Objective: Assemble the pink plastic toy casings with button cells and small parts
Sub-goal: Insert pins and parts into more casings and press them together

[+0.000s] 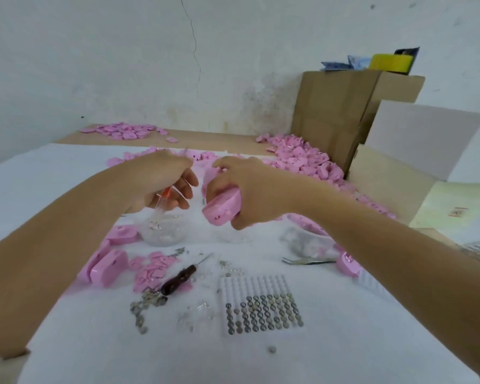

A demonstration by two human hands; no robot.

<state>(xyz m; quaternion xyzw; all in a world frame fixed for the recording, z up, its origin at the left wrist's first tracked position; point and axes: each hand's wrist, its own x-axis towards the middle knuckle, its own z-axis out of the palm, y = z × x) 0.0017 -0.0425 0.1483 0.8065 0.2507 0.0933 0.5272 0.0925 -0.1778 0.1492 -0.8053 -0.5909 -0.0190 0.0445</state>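
Several casings (106, 266) are lying at 8 o'clock; the pile of pink parts (302, 159) at 2 o'clock and the part-filled tray of button cells (261, 309) at 6 o'clock are suggesting much work remaining. At centre, the right hand (250, 189) is gripping a pink casing (219, 209), its long axis running 8-to-2 o'clock; the left hand (161, 181) is pinching a slim clear tool (165, 196).

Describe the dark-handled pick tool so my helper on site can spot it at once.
Find the white tray of button cells at the near middle of the table. Just beyond its left corner lies the pick tool, slanted, between pink scraps and loose cells. Its dark reddish-brown handle sets it apart; the tweezers further right are bare silver.
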